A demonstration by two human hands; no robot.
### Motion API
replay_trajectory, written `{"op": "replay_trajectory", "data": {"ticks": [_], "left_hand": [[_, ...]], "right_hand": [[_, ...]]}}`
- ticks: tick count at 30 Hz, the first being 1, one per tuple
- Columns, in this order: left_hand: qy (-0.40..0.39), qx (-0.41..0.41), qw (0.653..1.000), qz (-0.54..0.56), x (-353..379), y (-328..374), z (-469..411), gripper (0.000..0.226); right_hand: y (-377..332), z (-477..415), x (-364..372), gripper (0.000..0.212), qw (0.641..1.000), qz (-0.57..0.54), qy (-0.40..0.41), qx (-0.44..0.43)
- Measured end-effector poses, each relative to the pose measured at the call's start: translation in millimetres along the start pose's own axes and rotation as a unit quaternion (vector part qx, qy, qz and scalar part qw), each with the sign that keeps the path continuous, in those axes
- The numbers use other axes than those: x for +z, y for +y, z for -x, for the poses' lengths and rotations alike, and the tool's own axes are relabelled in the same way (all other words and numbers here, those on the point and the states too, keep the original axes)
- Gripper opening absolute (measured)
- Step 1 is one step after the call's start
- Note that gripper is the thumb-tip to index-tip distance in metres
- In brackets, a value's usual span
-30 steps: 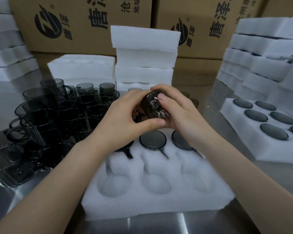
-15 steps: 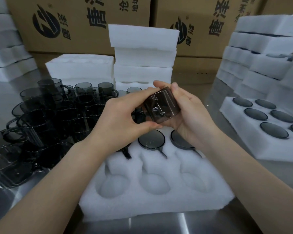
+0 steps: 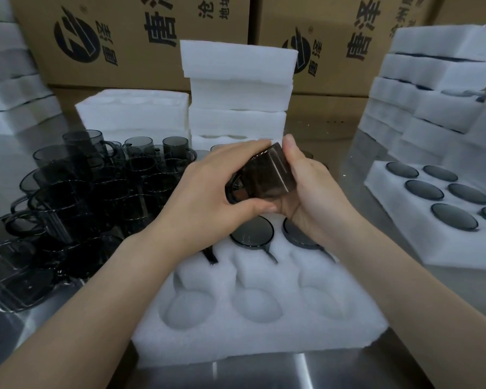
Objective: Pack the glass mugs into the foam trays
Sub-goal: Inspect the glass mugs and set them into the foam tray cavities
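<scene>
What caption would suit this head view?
Left hand and right hand hold a dark glass mug over a foam tray.

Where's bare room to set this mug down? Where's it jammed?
Free for the held mug: three empty pockets in the front row of the near tray, below the seated mugs; steel strip between that tray and the filled tray right. Crowded: loose mugs left, foam stacks behind.

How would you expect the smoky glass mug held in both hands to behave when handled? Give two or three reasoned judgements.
Probably rigid and fragile: the glass mug is smoked, see-through glass. Likely slippery: its glossy wall shows reflections, and both the left hand and right hand grip it. On its side it might roll, though its handle should check that.
</scene>
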State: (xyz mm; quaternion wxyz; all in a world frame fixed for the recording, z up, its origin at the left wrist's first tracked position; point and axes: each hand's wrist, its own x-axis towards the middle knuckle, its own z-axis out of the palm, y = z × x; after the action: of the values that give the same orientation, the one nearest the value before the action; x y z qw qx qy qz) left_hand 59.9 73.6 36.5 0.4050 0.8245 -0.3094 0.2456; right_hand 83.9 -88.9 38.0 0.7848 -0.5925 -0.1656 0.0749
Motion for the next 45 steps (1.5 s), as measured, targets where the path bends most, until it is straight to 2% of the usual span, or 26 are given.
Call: {"op": "replay_trajectory", "data": {"ticks": [5,11,17,21,26,29,32,34,37,40,42,45], "left_hand": [[-0.038,0.038,0.998,0.018,1,0,1,0.077],[-0.002,-0.020,1.000,-0.013,-1,-3,0,0.076],[-0.001,-0.053,0.999,-0.015,5,3,0,0.088],[0.011,-0.033,0.999,0.019,5,0,1,0.085],[-0.020,0.020,0.999,0.038,5,0,1,0.087],[-0.029,0.046,0.998,0.036,5,2,1,0.082],[-0.018,0.017,0.999,0.044,3,5,1,0.078],[-0.013,-0.002,1.000,0.027,1,7,1,0.077],[-0.020,-0.015,0.999,0.027,2,8,1,0.078],[-0.048,-0.043,0.998,0.021,6,4,0,0.095],[-0.056,-0.059,0.997,-0.003,8,1,-1,0.104],[-0.066,-0.050,0.996,-0.015,10,0,-3,0.104]], "right_hand": [[-1,-4,-6,0.040,0.997,-0.073,0.011,0.039],[1,-6,-8,0.061,0.981,-0.142,-0.110,0.078],[6,-6,-6,0.052,0.998,-0.055,-0.031,-0.009],[4,-4,-6,0.051,0.998,-0.057,-0.026,0.000],[3,-4,-7,0.042,0.998,-0.066,0.007,0.014],[4,-6,-9,0.046,0.987,-0.144,-0.065,0.038],[3,-8,-10,0.067,0.962,-0.183,-0.179,0.092],[1,-7,-10,0.074,0.955,-0.177,-0.209,0.113],[2,-5,-12,0.065,0.973,-0.157,-0.152,0.075],[5,-2,-11,0.044,0.988,-0.129,-0.088,0.009],[6,-2,-9,0.038,0.993,-0.087,-0.078,-0.020],[4,-1,-6,0.032,0.994,-0.059,-0.082,-0.035]]}}
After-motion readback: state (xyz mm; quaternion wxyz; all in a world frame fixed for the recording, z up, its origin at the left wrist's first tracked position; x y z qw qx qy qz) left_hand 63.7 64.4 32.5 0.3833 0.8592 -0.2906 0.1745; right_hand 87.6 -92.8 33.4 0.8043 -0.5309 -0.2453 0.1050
